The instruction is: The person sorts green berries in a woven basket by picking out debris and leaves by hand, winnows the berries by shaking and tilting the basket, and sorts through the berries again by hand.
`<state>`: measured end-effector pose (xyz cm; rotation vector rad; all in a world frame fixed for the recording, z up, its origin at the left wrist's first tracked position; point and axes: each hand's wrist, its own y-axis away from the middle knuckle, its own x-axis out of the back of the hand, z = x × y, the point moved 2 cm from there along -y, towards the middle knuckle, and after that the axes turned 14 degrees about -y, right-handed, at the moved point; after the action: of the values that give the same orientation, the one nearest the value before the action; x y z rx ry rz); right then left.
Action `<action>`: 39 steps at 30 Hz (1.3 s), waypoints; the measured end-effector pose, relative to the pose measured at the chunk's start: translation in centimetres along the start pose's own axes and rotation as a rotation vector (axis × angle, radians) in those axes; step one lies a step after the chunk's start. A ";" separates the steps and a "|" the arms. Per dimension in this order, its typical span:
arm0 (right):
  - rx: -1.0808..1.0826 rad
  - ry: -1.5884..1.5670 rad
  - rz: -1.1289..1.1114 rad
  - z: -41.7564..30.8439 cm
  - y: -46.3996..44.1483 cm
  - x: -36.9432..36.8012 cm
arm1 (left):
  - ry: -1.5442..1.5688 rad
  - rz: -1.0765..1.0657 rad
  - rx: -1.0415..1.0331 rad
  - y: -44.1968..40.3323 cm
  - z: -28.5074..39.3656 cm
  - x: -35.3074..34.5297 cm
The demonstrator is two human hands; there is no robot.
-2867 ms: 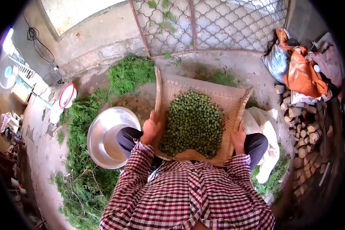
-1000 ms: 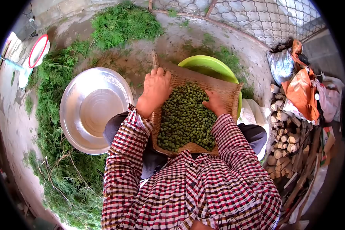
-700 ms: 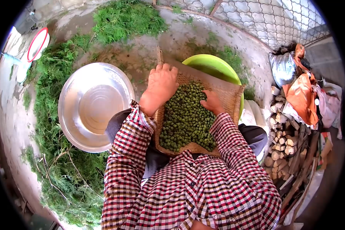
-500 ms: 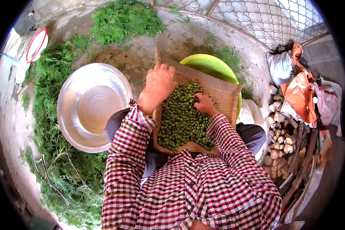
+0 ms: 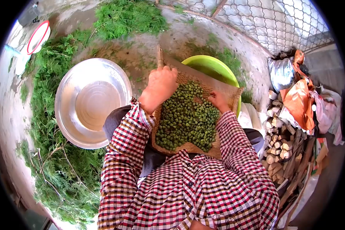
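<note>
A woven tray (image 5: 224, 92) rests across my lap, with a heap of small green cones (image 5: 186, 119) spread over it. My left hand (image 5: 163, 85) is closed around the tray's left rim, just below the stick handle (image 5: 160, 57) that juts out past the fist. Over the right side of the tray is my right hand (image 5: 219, 101), its fingers drawn together at the edge of the heap. What those fingertips pinch, if anything, is too small to make out. Behind the tray, a lime-green basin (image 5: 214, 63) is partly covered by it.
A wide metal basin (image 5: 97, 103) stands on my left. Cut green branches (image 5: 50, 107) lie around it, with another pile (image 5: 128, 19) farther back. On my right are stacked firewood (image 5: 281, 149) and plastic bags (image 5: 299, 105). A wire fence (image 5: 264, 23) stands behind.
My right hand has moved right, from over the cones toward the tray's right side. Brown tray surface now shows near the upper part of the heap. My left hand keeps its grip.
</note>
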<state>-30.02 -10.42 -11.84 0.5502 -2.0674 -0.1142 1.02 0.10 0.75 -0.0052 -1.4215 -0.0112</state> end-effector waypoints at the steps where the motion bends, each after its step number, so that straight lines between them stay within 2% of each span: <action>1: -0.031 0.016 0.012 0.3 -0.7 0.1 | -0.001 -0.024 -0.001 0.0 0.0 0.2; 9: -0.041 0.221 0.020 -0.1 -3.3 -1.4 | -0.041 -0.028 0.003 -0.6 0.2 -0.3; 12: 0.037 0.154 0.073 0.9 -3.7 -2.0 | -0.038 -0.035 -0.004 -0.7 0.3 -0.6; 14: 0.169 0.203 0.063 0.3 -3.3 -2.3 | -0.035 -0.020 -0.004 -0.7 0.4 -0.7; 17: 0.127 0.391 0.049 -0.5 -3.4 -2.8 | -0.035 0.007 -0.023 -0.6 0.6 -0.3; 21: 0.039 0.328 -0.025 -0.2 -3.9 -2.4 | -0.043 0.002 -0.027 -0.8 0.6 -0.6; 23: 0.189 0.157 0.052 0.9 -4.7 -1.0 | -0.057 -0.028 -0.012 -0.8 0.7 -0.4; 25: -0.150 -0.451 0.263 1.3 -5.4 2.7 | -0.061 -0.034 -0.019 -0.9 0.8 -0.5; 26: -0.152 -0.451 0.265 1.9 -5.6 3.9 | -0.067 -0.039 -0.022 -0.9 0.7 -0.5; 28: -0.202 -1.159 0.644 3.1 -5.1 6.3 | -0.072 -0.038 -0.029 -1.1 0.7 -1.0; 29: -0.199 -1.156 0.649 3.1 -4.6 6.4 | -0.076 -0.034 -0.029 -1.2 0.8 -1.1; 31: -0.169 -0.584 0.334 2.2 -3.3 5.2 | -0.083 -0.006 -0.029 -1.2 0.9 -1.1; 32: -0.208 -0.521 0.202 2.1 -2.7 4.1 | -0.095 0.015 -0.032 -1.0 0.9 -1.0; 33: -0.209 -0.521 0.199 2.5 -2.3 2.9 | -0.095 0.012 -0.031 -0.9 0.8 -1.0; 35: 0.060 -0.080 0.125 2.4 -1.7 0.9 | -0.072 -0.012 -0.026 -1.0 0.7 -1.1; 39: 0.040 -0.073 0.123 1.0 -1.7 -0.3 | -0.085 -0.075 -0.017 -1.2 0.8 -1.3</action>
<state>-30.14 -11.92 -13.09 0.4479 -2.1731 -0.0215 0.01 -1.05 -0.41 0.0339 -1.5063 -0.0856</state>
